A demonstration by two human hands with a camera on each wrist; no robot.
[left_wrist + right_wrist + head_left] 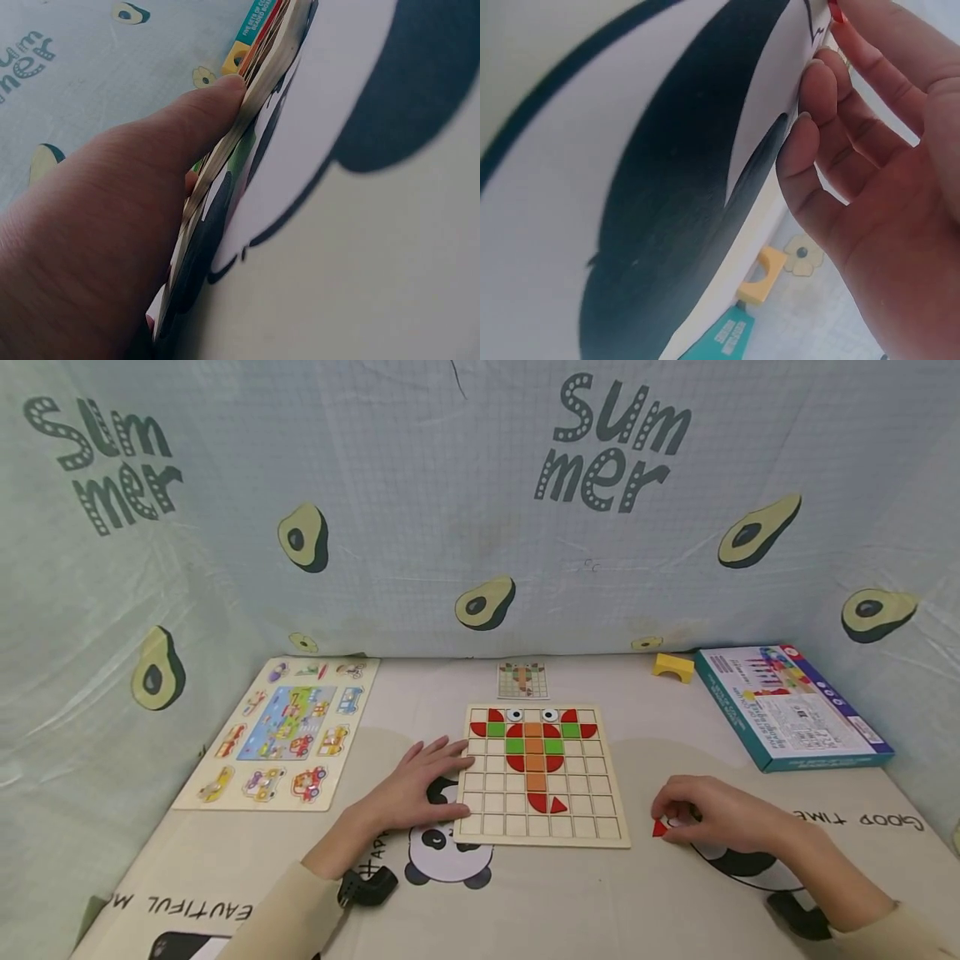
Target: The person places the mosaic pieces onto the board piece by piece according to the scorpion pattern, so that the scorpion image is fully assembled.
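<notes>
A wooden grid board [585, 828] lies flat on the cloth. Red quarter-circles, green squares, orange squares and two round eye pieces form an animal-like figure on it. Near its bottom, a loose-angled red triangle [558, 805] sits beside a red quarter-circle [537, 802]. My left hand [420, 783] rests at the board's left edge, fingers spread and the thumb [202, 112] against the rim. Right of the board, my right hand [712, 814] pinches another small red triangle [659, 828] between thumb and index finger, low over the cloth; only a sliver shows in the right wrist view.
A small pattern card [522, 681] lies behind the board. To the left is a wooden vehicle picture puzzle [251, 772]. At the back right lie a yellow arch block [673, 667] and a teal-sided box [795, 706]. Printed cloth walls enclose the table's back and sides.
</notes>
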